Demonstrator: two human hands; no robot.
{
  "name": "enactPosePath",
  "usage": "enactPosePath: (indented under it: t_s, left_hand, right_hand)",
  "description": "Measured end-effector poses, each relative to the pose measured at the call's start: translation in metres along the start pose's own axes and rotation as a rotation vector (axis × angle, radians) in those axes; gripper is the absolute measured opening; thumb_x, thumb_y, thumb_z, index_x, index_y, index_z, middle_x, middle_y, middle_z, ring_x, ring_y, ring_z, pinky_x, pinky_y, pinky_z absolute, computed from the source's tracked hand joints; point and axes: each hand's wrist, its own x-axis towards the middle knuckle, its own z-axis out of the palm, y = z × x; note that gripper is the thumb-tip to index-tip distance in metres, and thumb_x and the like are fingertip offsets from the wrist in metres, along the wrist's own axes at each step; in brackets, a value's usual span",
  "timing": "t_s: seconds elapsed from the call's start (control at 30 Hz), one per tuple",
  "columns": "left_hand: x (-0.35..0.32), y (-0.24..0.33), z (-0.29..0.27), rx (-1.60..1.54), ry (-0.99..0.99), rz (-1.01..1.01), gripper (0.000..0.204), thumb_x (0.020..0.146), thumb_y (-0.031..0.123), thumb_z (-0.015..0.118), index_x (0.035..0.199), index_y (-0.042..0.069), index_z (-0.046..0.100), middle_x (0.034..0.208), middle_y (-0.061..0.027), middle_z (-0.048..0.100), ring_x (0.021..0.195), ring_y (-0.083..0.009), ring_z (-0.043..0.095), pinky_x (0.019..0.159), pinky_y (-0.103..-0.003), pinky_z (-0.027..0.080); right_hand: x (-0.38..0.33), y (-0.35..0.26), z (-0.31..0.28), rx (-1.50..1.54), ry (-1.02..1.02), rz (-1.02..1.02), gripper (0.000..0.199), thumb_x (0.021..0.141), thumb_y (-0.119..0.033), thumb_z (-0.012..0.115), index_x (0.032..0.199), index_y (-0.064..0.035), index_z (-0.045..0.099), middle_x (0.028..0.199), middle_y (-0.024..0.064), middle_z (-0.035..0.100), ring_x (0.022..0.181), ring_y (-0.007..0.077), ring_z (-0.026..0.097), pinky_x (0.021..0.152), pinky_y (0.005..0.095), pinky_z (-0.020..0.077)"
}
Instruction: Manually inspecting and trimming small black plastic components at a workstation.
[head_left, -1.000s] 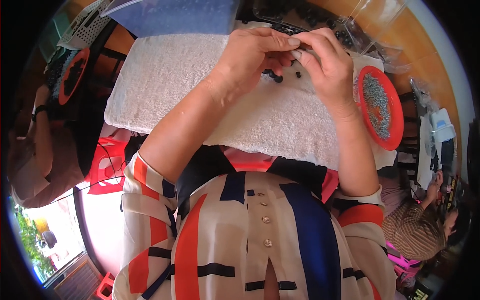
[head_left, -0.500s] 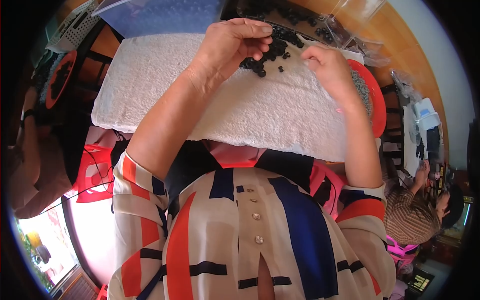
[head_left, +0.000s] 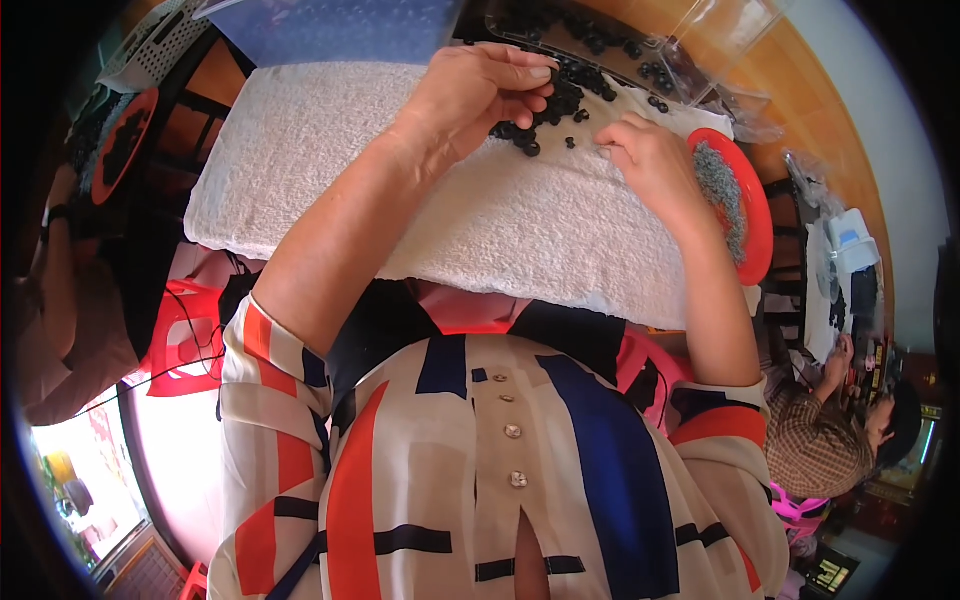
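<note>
1. Since half a second ago your hands have drawn apart: your left hand point(head_left: 480, 95) has come to the near side of the pile of small black pieces point(head_left: 545, 110), and your right hand point(head_left: 655, 165) has dropped flat onto the white towel point(head_left: 480, 220) towards its right edge.
2. Your left hand is curled, with the fingertips bunched over the pile at the towel's far edge. They look pinched on one or two pieces, but the pieces themselves are hidden under the fingers.
3. Your right hand lies palm down with the fingers loosely bent, touching the towel just beside a few stray pieces. It holds nothing that shows.
4. The pieces look tiny, hard, rounded and very light. Judged from that, they will roll and skip away readily, though the towel's nap should slow them. Take each one at its sides between thumb tip and forefinger tip, with a gentle pinch.
5. A red dish point(head_left: 745, 215) of greyish bits sits at the towel's right edge, just beside your right hand.
6. A clear plastic tray point(head_left: 700, 40) with more black pieces lies beyond the far edge.
7. Another person point(head_left: 830, 440) sits off to your right.
</note>
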Motion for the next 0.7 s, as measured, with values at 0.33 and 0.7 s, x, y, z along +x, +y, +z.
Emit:
enactPosePath:
  t_s: [0.33,0.7]
  left_hand:
    - [-0.005,-0.001,0.009,0.001,-0.013,-0.039,0.017,0.088,-0.001,0.062,0.101,-0.012,0.063,0.084,-0.0160,0.065,0.067,-0.0200,0.063,0.057,-0.029,0.054]
    - [-0.009,0.003,0.015,-0.025,0.044,-0.014,0.010,0.084,-0.003,0.066,0.092,-0.010,0.065,0.077,-0.0140,0.065,0.061,-0.0189,0.062,0.054,-0.028,0.052]
  right_hand:
    - [0.026,-0.019,-0.005,0.566,0.271,0.044,0.011,0.088,0.000,0.058,0.098,-0.0006,0.064,0.087,0.0014,0.063,0.079,0.0083,0.057,0.073,0.0231,0.0459]
    - [0.048,-0.046,-0.008,0.486,0.371,-0.098,0.011,0.087,0.003,0.058,0.096,0.0024,0.063,0.087,0.0052,0.062,0.081,0.0129,0.059,0.075,0.0245,0.0468]
